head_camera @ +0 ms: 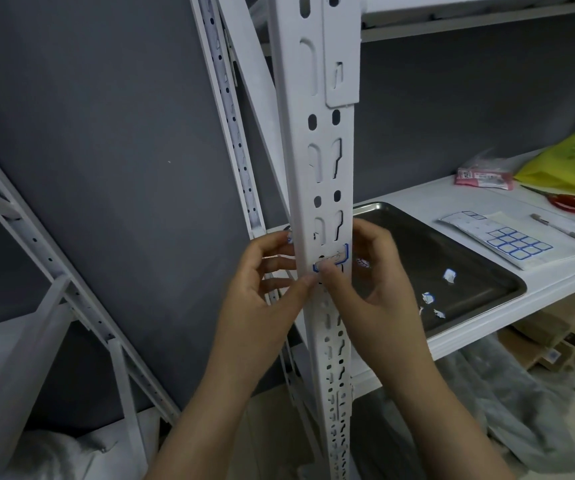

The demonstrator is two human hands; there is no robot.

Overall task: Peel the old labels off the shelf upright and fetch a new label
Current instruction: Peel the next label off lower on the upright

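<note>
A white slotted shelf upright (320, 174) runs down the middle of the view. A blue-bordered old label (335, 258) sticks to its front face at hand height. My left hand (262, 292) wraps the upright from the left, its thumb tip touching the post just below the label. My right hand (376, 289) comes from the right, its thumb pressing on the label's lower left corner. A sheet of new blue-bordered labels (518, 242) lies on the shelf board to the right. Torn label scraps (428, 297) lie in a dark metal tray (480, 271).
On the shelf board (556, 282) lie a pen (561, 228), red-handled scissors (570, 202), a pink packet (483, 178) and a yellow bag (570, 164). Cardboard boxes (570, 341) stand on the floor below. A grey wall is behind; another shelf frame (36, 244) stands left.
</note>
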